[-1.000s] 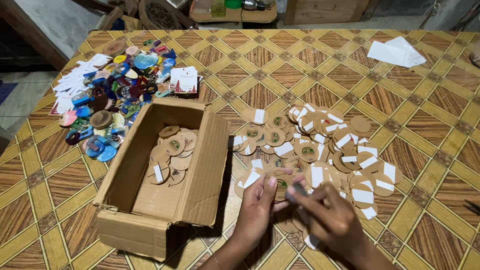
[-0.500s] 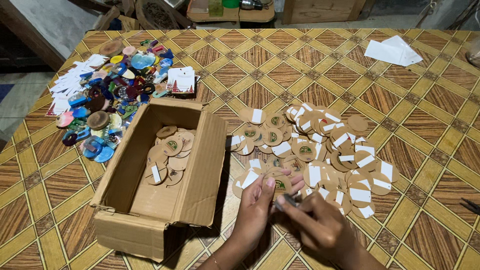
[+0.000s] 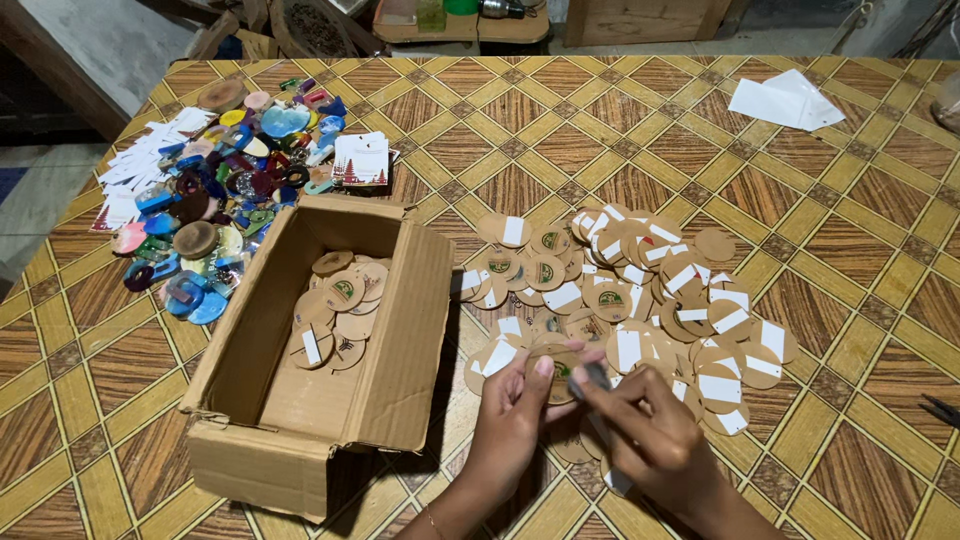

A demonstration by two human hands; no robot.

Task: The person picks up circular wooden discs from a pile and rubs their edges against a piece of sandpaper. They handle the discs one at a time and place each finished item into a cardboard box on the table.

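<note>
Since a second ago the hands have barely shifted; both stay at the near edge of the disc pile, closed around one disc. The table, patterned in brown and yellow diamonds, carries it all. At nine o'clock from the hands sits the open box, with a few discs on its floor. The pile of brown discs, many with white labels, spreads at twelve to two o'clock. Coloured trinkets lie at ten o'clock, white paper at one o'clock. The left hand pinches the disc from below; the right hand curls over its right edge, fingertips touching it.
</note>
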